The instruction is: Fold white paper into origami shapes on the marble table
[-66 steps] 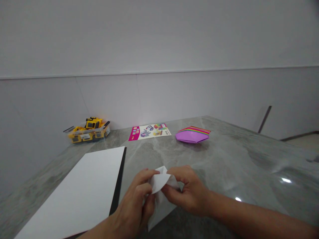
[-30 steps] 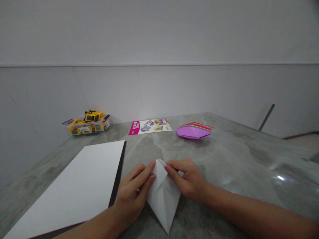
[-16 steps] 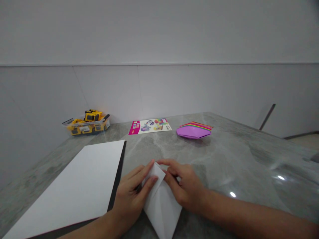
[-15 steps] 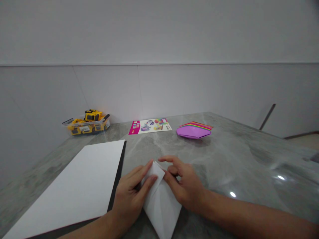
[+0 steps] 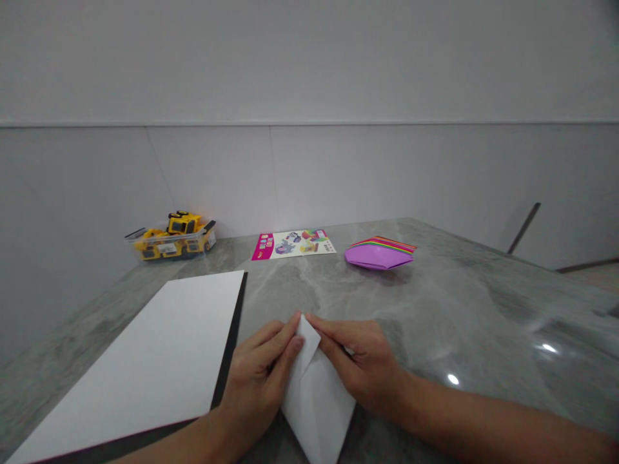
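Observation:
A folded white sheet of paper [image 5: 319, 403] lies in front of me, its long point running off the bottom of the view. Its upper tip has a small flap folded over. My left hand [image 5: 264, 370] pinches the left edge near that tip between thumb and index finger. On the other side, my right hand [image 5: 362, 357] grips the flap's right corner and edge, also with thumb and index finger. The fingers of both hands almost meet at the top of the paper, and part of its edges is hidden behind them.
Left of my hands lies a white sheet [image 5: 149, 354] on a dark board. Further back stand a clear plastic box [image 5: 169, 247] of yellow toy vehicles, a colourful printed booklet [image 5: 293, 245] and a purple folded paper piece [image 5: 380, 256] with rainbow edges. The grey marbled table [image 5: 459, 309] meets a wall.
My right index finger, raised before, has come down onto the paper beside the tip. My left thumb has shifted outward off the flap towards the left edge.

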Motion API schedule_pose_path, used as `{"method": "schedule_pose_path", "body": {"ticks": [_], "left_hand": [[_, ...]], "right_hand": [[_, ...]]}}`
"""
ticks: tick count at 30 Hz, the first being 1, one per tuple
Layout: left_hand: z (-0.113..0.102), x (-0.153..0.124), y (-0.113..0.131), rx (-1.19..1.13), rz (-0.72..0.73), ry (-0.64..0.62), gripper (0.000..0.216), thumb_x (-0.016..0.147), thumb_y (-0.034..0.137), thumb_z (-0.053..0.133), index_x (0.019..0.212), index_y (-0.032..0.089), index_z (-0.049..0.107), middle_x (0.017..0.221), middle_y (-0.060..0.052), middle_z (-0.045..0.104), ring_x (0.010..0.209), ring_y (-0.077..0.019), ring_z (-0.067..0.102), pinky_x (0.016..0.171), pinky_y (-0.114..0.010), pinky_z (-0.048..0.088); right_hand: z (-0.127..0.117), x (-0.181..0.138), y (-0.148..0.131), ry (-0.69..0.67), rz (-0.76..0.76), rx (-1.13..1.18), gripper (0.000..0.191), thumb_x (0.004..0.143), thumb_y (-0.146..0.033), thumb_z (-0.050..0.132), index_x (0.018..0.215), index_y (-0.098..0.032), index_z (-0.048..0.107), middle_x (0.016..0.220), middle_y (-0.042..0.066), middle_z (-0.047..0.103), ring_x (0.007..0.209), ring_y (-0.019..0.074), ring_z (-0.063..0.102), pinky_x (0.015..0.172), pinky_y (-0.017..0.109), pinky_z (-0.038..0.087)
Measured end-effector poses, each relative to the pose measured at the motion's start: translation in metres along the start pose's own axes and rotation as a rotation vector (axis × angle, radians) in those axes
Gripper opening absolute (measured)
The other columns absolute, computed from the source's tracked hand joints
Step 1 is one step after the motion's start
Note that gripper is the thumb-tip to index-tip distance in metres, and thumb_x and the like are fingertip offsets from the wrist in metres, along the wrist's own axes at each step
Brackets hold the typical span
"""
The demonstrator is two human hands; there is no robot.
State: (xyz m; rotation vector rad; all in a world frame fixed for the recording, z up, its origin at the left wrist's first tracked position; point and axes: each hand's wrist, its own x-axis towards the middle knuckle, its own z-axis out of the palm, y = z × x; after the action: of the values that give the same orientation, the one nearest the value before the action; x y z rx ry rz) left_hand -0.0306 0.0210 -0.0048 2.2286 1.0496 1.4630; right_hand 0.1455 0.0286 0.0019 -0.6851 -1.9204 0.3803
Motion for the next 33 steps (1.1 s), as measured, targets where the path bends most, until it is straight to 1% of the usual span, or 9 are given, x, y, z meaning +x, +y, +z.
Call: {"method": "schedule_pose_path", "body": {"ticks": [7,12,15,18,20,21,25,29,33], "left_hand": [[-0.001,-0.004,-0.001,-0.052,-0.035,-0.085,0.034,0.089,0.016,0.051,0.121,0.023,0.060,0.077,0.000,0.062,0.069,-0.0102,0.059,0.061,-0.018,0.048],[-0.002,-0.005,0.001,-0.079,-0.108,-0.137,0.035,0.090,0.021,0.050,0.123,0.025,0.059,0.082,-0.001,0.062,0.072,-0.0116,0.060,0.064,-0.020,0.048],[0.000,-0.004,0.001,-0.147,-0.251,-0.123,0.048,0.083,0.028,0.061,0.130,0.027,0.051,0.112,-0.006,0.061,0.102,-0.0184,0.058,0.085,-0.027,0.047],[0.006,-0.001,-0.003,-0.356,-0.565,0.007,0.075,0.073,0.035,0.072,0.139,0.022,0.039,0.134,-0.013,0.049,0.123,-0.0273,0.046,0.097,-0.037,0.041],[0.010,0.003,-0.007,-0.611,-0.752,0.039,0.086,0.068,0.040,0.075,0.140,0.017,0.035,0.131,-0.017,0.052,0.118,-0.0307,0.051,0.092,-0.039,0.044],[0.012,0.004,-0.008,-0.755,-0.807,0.011,0.088,0.065,0.042,0.077,0.140,0.015,0.037,0.126,-0.018,0.056,0.112,-0.0318,0.055,0.089,-0.039,0.046],[0.015,0.007,-0.007,-1.168,-0.846,-0.190,0.068,0.065,0.033,0.078,0.125,0.012,0.055,0.101,-0.016,0.069,0.091,-0.0293,0.065,0.078,-0.035,0.049],[0.012,0.006,-0.005,-1.265,-0.882,-0.231,0.044,0.072,0.019,0.073,0.114,0.013,0.064,0.094,-0.012,0.071,0.081,-0.0207,0.065,0.074,-0.029,0.048],[0.012,0.006,-0.006,-1.184,-0.945,-0.190,0.028,0.071,0.019,0.074,0.097,0.008,0.072,0.082,-0.013,0.072,0.069,-0.0166,0.063,0.070,-0.027,0.048]], "right_hand": [[-0.001,-0.001,-0.002,-0.043,0.014,0.040,0.033,0.087,-0.013,0.052,0.117,-0.021,0.063,0.088,0.003,0.074,0.070,0.0116,0.069,0.062,0.018,0.051],[-0.003,0.001,0.002,-0.044,0.018,0.026,0.032,0.088,-0.014,0.051,0.117,-0.023,0.063,0.089,0.002,0.074,0.071,0.0122,0.069,0.064,0.019,0.052],[-0.006,0.004,0.005,0.046,0.054,-0.011,0.029,0.089,-0.017,0.051,0.114,-0.023,0.064,0.099,0.003,0.072,0.084,0.0150,0.069,0.073,0.022,0.053],[-0.009,0.005,0.006,0.148,0.115,-0.061,0.027,0.089,-0.020,0.051,0.113,-0.021,0.065,0.096,0.004,0.073,0.078,0.0159,0.069,0.069,0.024,0.053],[-0.010,0.004,0.007,0.153,0.139,-0.058,0.027,0.089,-0.023,0.051,0.112,-0.022,0.064,0.089,0.003,0.073,0.069,0.0149,0.068,0.064,0.024,0.053],[-0.009,0.003,0.007,0.145,0.146,-0.044,0.026,0.090,-0.024,0.051,0.112,-0.022,0.064,0.086,0.002,0.073,0.066,0.0143,0.067,0.062,0.023,0.052],[-0.006,0.001,0.010,0.061,0.189,0.029,0.025,0.090,-0.027,0.050,0.110,-0.023,0.064,0.083,0.001,0.072,0.064,0.0128,0.064,0.059,0.022,0.049],[-0.008,0.006,0.018,-0.009,0.233,0.084,0.024,0.090,-0.029,0.051,0.108,-0.022,0.066,0.085,0.002,0.071,0.072,0.0141,0.064,0.066,0.024,0.049],[-0.011,0.011,0.025,0.000,0.217,0.069,0.022,0.088,-0.032,0.054,0.103,-0.023,0.069,0.082,0.003,0.066,0.078,0.0158,0.061,0.072,0.028,0.047]]}}
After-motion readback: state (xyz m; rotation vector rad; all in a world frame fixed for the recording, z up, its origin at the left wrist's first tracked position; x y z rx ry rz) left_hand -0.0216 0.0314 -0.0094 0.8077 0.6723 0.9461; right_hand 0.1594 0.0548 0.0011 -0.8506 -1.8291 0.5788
